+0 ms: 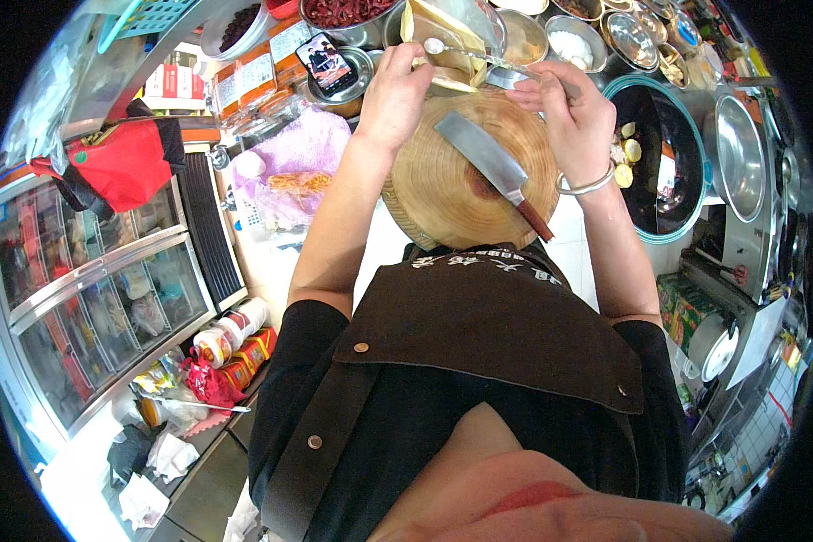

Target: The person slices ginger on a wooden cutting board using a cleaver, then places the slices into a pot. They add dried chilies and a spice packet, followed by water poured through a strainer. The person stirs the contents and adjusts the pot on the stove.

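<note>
My left hand (401,78) is closed on the near edge of an opened yellowish plastic bag (447,44), behind the round wooden chopping block (433,196). My right hand (572,112) grips the handle of a long metal spoon (494,61). The spoon reaches left over the bag, and its small bowl, near my left hand's fingers, carries something white. A cleaver (484,156) with a reddish wooden handle lies slantwise on the block, below and between both hands. Whatever the bag holds cannot be made out.
Metal bowls stand beyond the block, one with white powder (571,49), another with dried red chillies (345,10). A phone (326,64) rests on a metal container at the left. Rightward is a dark basin (688,162) with cut pieces. A purple cloth (311,139) lies left.
</note>
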A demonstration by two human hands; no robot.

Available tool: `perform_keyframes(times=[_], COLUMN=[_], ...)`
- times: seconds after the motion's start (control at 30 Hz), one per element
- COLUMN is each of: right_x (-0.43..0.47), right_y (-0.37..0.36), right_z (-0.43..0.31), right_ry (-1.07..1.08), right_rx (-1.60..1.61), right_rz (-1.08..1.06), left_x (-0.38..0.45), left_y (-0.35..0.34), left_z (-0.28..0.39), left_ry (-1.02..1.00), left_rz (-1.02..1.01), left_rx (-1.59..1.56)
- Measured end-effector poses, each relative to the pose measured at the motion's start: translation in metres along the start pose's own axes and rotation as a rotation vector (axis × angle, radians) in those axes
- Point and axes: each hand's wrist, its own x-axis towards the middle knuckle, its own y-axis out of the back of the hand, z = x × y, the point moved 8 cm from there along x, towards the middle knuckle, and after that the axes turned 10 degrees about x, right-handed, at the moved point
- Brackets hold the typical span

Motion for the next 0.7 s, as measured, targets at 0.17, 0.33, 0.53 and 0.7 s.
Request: perform_keyframes(times=[0.17,0.33,0.53,0.7], right_x=[-0.015,-0.054,-0.132,-0.164], right_y=[0.035,0.128,0.267,0.317], right_z=[-0.007,-0.027,-0.031,0.047], right_ry=[-0.022,0.022,0.087,-0.019], right_rx=[0.183,0.318,0.221,0.057], right_rz=[0.099,0.283,0.622,0.813], left_x=[0.002,0.004,-0.001,0.004], left_y=[0.000,-0.022,0.001,0.001], left_z=[0.002,-0.017,-0.004,0.005], left_ry=[-0.016,0.228,0.048,0.076], left_rz=[0.017,-0.079,-0.013,-0.022], left_rx=[0.010,-0.174,0.101,0.100])
